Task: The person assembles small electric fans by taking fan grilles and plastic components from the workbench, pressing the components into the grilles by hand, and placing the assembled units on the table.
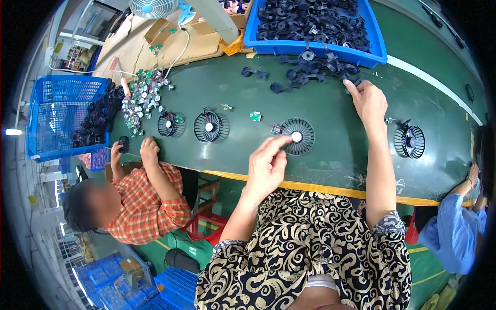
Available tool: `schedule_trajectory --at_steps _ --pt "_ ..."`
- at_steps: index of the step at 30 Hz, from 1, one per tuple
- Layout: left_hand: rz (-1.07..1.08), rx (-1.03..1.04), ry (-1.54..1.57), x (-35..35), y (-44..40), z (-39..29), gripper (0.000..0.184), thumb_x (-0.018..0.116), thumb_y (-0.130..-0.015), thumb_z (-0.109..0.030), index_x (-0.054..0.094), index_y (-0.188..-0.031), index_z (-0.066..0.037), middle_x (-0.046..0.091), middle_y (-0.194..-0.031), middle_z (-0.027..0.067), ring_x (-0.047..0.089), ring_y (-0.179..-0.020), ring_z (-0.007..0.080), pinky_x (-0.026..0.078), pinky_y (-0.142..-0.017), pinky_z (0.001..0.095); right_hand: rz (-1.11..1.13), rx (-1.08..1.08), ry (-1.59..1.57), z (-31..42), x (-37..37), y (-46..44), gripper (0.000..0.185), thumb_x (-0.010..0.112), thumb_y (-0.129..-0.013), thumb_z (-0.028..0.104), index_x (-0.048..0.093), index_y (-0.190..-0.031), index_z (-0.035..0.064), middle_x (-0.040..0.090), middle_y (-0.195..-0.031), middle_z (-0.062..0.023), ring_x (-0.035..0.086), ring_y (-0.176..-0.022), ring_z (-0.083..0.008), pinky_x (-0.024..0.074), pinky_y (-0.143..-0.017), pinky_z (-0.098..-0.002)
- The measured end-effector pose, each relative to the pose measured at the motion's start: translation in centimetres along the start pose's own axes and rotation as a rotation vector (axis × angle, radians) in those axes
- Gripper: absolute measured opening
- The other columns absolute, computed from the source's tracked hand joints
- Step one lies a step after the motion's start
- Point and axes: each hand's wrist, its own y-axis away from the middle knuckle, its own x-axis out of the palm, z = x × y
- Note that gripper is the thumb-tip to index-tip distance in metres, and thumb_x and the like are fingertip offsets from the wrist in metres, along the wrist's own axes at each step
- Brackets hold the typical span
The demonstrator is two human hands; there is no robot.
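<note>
In front of me on the green table lies a small black fan guard (306, 145), with a white round motor hub (296, 136) in its middle. Thin wires run from it to a green circuit board (256, 116). My left hand (267, 168) reaches over the guard's left side, index finger stretched to the hub, thumb apart, nothing gripped. At the edge of a loose pile of black plastic parts (320, 67), my right hand (369, 102) pinches a dark plastic part (355, 80) between thumb and fingers; the fingers partly hide it.
A blue bin (380, 54) heaped with black parts stands behind the pile. More fan guards (207, 127) with wires lie left, another (409, 140) right. A co-worker in a checked shirt (150, 199) sits left, near motors and boards (142, 98). A blue sleeve (449, 232) shows right.
</note>
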Motion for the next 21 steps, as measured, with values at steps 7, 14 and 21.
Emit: schedule_trajectory --at_steps 7,14,21 --pt "0.011 0.005 -0.322 -1.0 -2.3 1.9 0.047 0.059 -0.090 0.003 0.061 -0.136 -0.004 0.063 -0.135 0.0196 0.067 -0.107 0.0384 0.056 -0.091 0.0461 -0.152 -0.203 -0.113 -1.5 0.9 1.8 0.019 0.074 -0.092 0.018 0.069 -0.094 -0.0008 0.069 -0.097 -0.0195 0.069 -0.084 -0.0419 0.0556 -0.075 -0.0504" --pt "-0.082 -0.016 -0.644 -0.2 -2.3 2.2 0.040 0.071 -0.087 -0.007 0.067 -0.127 -0.004 0.072 -0.101 0.0154 0.067 -0.092 0.0369 0.054 -0.083 0.0474 -0.064 -0.559 -0.012 0.0 -1.0 9.3 0.032 0.072 -0.091 0.008 0.067 -0.122 0.0032 0.062 -0.115 -0.0158 0.064 -0.100 -0.0359 0.0551 -0.085 -0.0454" --pt "-0.070 -0.065 -0.644 -0.4 -1.8 1.5 0.026 0.074 -0.089 -0.014 0.072 -0.111 0.000 0.073 -0.089 0.0176 0.066 -0.085 0.0392 0.054 -0.078 0.0481 0.036 -0.370 -0.177 -1.2 -1.8 10.5 0.037 0.078 -0.088 0.009 0.068 -0.123 0.0043 0.064 -0.110 -0.0157 0.068 -0.095 -0.0365 0.0564 -0.080 -0.0467"
